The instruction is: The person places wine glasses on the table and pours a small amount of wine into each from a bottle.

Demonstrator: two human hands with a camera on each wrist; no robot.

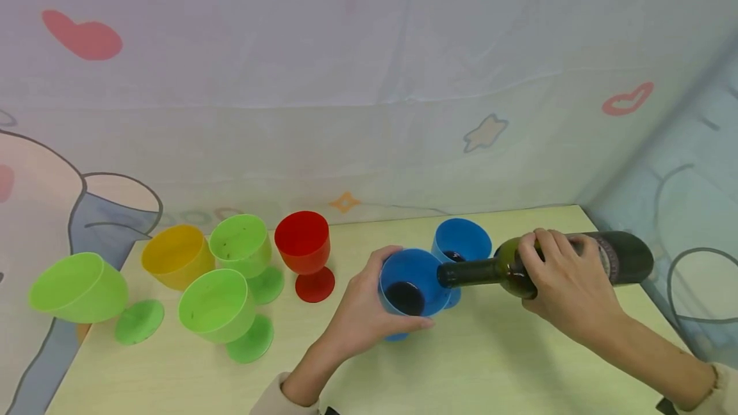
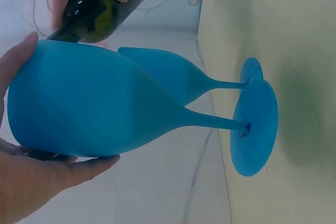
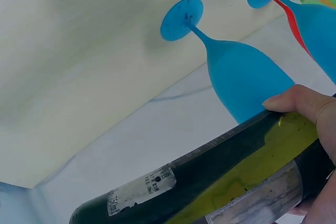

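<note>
My left hand [image 1: 363, 316] holds the bowl of a blue wine goblet [image 1: 408, 266], with thumb and fingers round its sides. Dark liquid lies in that bowl. Whether its foot touches the table is unclear. In my right hand [image 1: 567, 284] is a dark green wine bottle [image 1: 473, 273], gripped round the body and lying nearly level. Its mouth is at the right rim of the held goblet; no stream of liquid can be made out. Just behind stands a second blue goblet [image 1: 463, 235], also with some dark liquid inside. The right wrist view shows the bottle's worn label [image 3: 144, 190].
Left of my hands a red goblet [image 1: 302, 242] stands on the pale table [image 1: 461, 370]. Farther left are a yellow goblet [image 1: 179, 255] and green goblets [image 1: 216, 306] close together. A printed cloth [image 1: 346, 82] hangs behind the table.
</note>
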